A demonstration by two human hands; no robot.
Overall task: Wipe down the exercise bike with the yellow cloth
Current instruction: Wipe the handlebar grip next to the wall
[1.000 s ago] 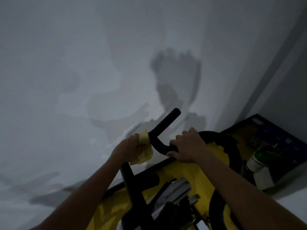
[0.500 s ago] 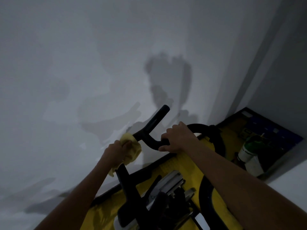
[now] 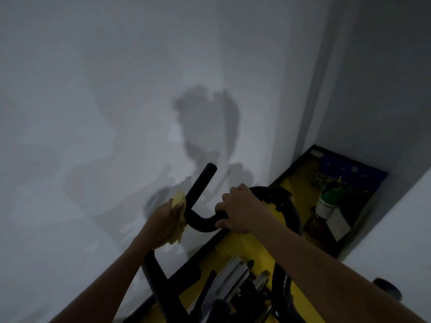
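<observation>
Left hand (image 3: 163,221) grips cloth (image 3: 178,201) on the bar (image 3: 198,194), right hand (image 3: 240,209) grips the bar; dim view, but bunched cloth probably skips the bend's underside.

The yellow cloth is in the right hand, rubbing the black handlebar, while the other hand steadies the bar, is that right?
Not quite. The head view shows the yellow cloth in the left hand, pressed against the black handlebar. It is the right hand that grips and steadies the bar. The rest of what you said stands.
</observation>
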